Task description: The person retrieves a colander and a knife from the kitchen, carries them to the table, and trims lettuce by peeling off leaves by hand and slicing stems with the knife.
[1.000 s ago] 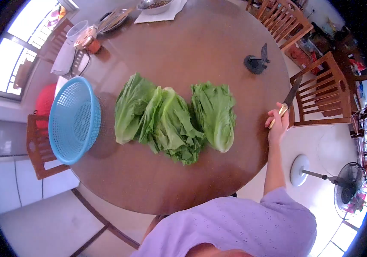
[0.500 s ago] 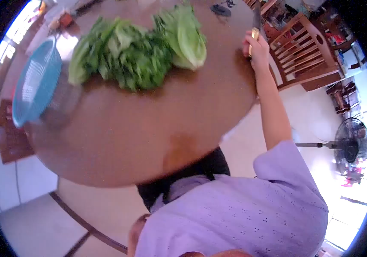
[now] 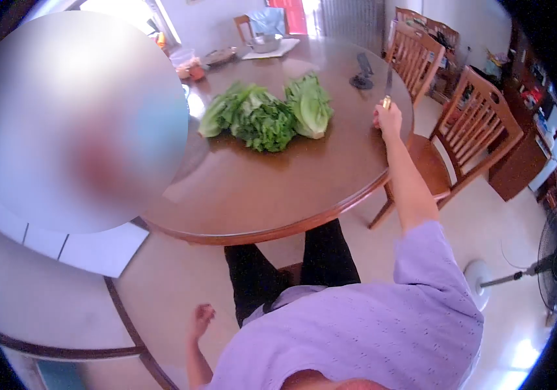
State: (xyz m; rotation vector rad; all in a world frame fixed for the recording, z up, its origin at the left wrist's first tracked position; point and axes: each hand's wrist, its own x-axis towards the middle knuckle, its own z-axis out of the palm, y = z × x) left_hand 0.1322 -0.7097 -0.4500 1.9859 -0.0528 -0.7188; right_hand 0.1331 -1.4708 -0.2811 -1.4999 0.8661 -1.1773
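My right hand (image 3: 387,120) is closed around the yellowish handle of a knife (image 3: 389,83) over the right side of the round table (image 3: 272,195). The dark blade points away from me. My left hand (image 3: 202,318) hangs low beside my body, away from the table, its fingers loosely bent with nothing visible in them. On the table, left of the knife, lie leafy green vegetables (image 3: 262,123). A paler lettuce head (image 3: 309,107) lies at their right end, nearest to my right hand.
A black phone stand (image 3: 361,75) stands on the table beyond my right hand. Farther back are a metal bowl (image 3: 266,43) and a plastic container (image 3: 184,62). Wooden chairs (image 3: 470,123) line the right side, with a standing fan (image 3: 551,263) behind. A blurred disc hides the left.
My view has tilted up, showing the table's far side and more chairs. My left hand has come into view at the lower left. My right hand keeps the knife; the blue basket is now blurred over.
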